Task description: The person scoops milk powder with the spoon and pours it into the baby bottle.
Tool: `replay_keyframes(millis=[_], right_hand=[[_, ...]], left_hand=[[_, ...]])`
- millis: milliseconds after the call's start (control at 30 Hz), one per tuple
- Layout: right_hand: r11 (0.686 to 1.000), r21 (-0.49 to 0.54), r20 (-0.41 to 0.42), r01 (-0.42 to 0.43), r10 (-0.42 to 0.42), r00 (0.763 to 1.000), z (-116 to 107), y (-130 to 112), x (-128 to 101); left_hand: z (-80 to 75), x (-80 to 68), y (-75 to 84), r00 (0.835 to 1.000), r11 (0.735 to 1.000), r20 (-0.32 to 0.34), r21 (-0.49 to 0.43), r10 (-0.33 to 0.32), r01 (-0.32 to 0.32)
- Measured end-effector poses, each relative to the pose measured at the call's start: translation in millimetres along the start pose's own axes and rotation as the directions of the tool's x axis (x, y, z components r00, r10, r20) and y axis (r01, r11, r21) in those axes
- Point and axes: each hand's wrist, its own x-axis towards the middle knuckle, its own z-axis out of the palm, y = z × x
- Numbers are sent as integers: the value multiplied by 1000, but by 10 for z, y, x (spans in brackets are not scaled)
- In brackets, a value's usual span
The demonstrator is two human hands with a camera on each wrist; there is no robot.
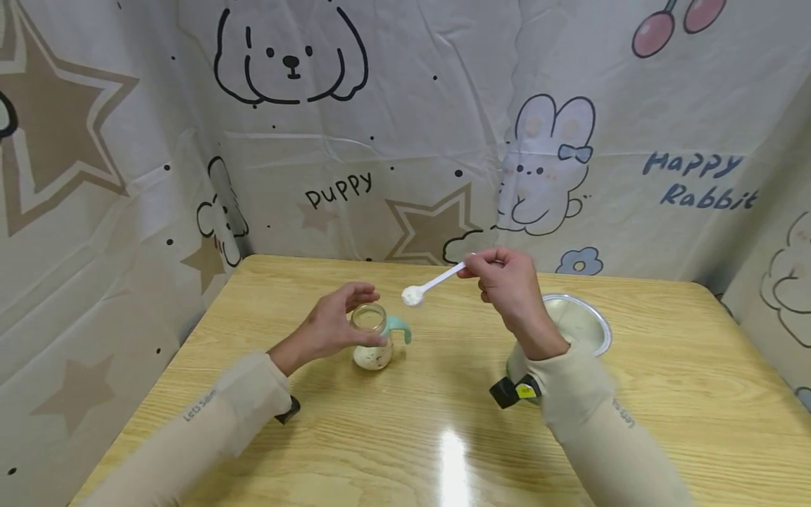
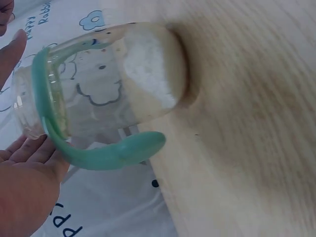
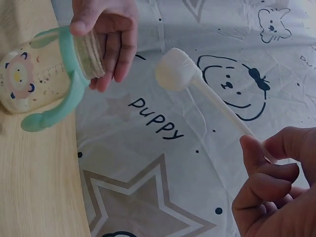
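Observation:
A clear baby bottle (image 1: 372, 338) with teal handles stands uncapped on the wooden table (image 1: 418, 436), with white powder (image 2: 148, 74) in its bottom. My left hand (image 1: 332, 324) holds the bottle (image 3: 44, 74) at its neck, fingers curled round the rim. My right hand (image 1: 507, 282) pinches the handle of a white plastic scoop (image 1: 431, 285) heaped with powder. The scoop's bowl (image 3: 173, 69) hangs just right of and above the bottle mouth. In the left wrist view the bottle (image 2: 98, 84) and its teal handle (image 2: 108, 153) fill the frame.
An open round metal tin (image 1: 579, 325) sits on the table behind my right wrist. A cartoon-print cloth (image 1: 405, 127) walls the table on three sides. Small black devices sit at both wrists (image 1: 514, 391).

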Motion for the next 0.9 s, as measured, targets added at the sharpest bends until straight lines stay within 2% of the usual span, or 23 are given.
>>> replay_keyframes(millis=[167, 467, 767, 900], right_hand=[[1000, 23, 8, -1, 1, 1000, 59, 49, 6], [998, 59, 22, -1, 0, 1000, 223, 132, -8], [998, 55, 27, 41, -42, 999, 407, 204, -10], [999, 20, 23, 43, -43, 999, 486, 254, -35]], left_hand=[[39, -5, -72, 1000, 1000, -7, 10, 15, -15], [63, -21, -102, 999, 1000, -33, 12, -2, 2], [64, -25, -139, 998, 1000, -54, -3, -22, 22], [70, -16, -153, 999, 1000, -51, -15, -18, 17]])
